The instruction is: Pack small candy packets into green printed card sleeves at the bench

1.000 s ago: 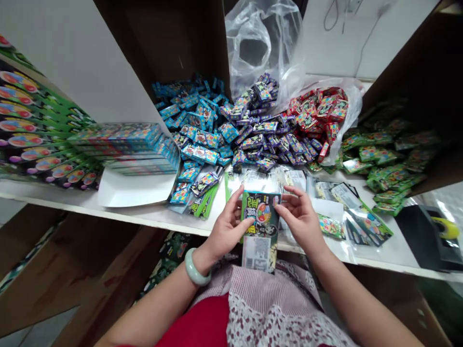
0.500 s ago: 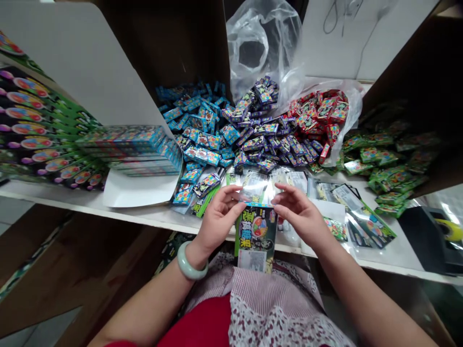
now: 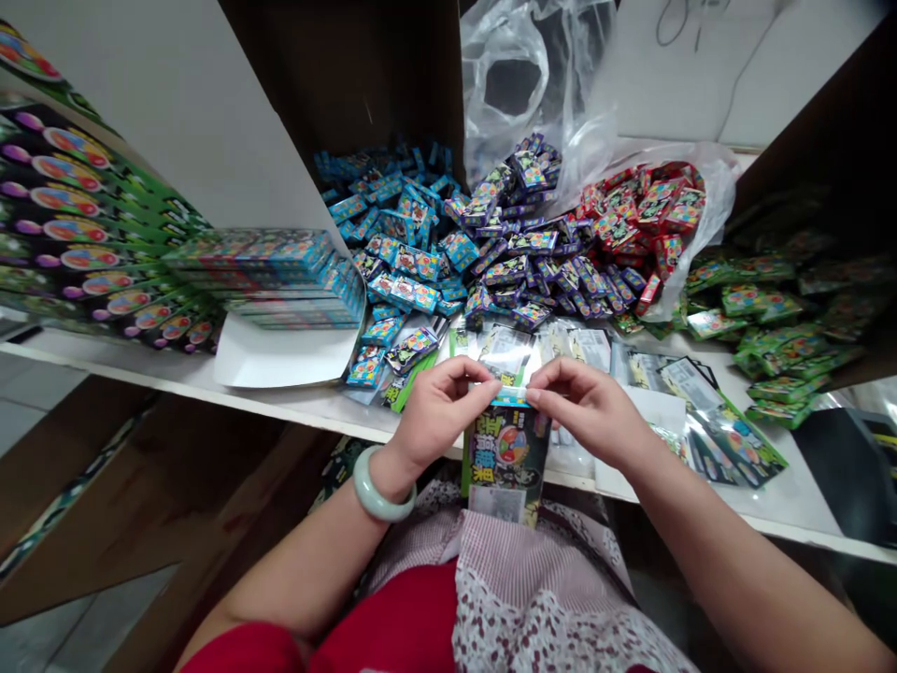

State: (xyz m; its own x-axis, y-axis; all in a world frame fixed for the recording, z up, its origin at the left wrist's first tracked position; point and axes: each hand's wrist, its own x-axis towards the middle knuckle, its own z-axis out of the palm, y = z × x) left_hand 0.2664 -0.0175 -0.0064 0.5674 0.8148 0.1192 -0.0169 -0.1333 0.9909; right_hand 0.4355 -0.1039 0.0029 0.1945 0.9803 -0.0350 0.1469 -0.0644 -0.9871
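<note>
Both hands pinch the top edge of a black and green printed candy packet [image 3: 508,458], which hangs over the shelf's front edge above my lap. My left hand [image 3: 448,407] closes thumb and finger at the packet's upper left, near a light blue strip along the top. At the upper right, my right hand [image 3: 585,402] does the same. A clear plastic flap shows just beyond the fingertips. Behind the hands lie flat clear-wrapped packets [image 3: 508,346]. Close to my left hand are small blue candy boxes [image 3: 368,365] and a purple candy box [image 3: 412,350].
Heaps of blue [image 3: 413,248], purple [image 3: 529,243], red [image 3: 651,206] and green candy packs [image 3: 791,346] line the back. A white carton [image 3: 287,360] with stacked boxes stands left. More flat packets [image 3: 733,425] and a black object [image 3: 841,467] are on the right.
My fingers have come closer together and pinched down on the packet's top edge. The view has shifted slightly, so the surroundings sit further right.
</note>
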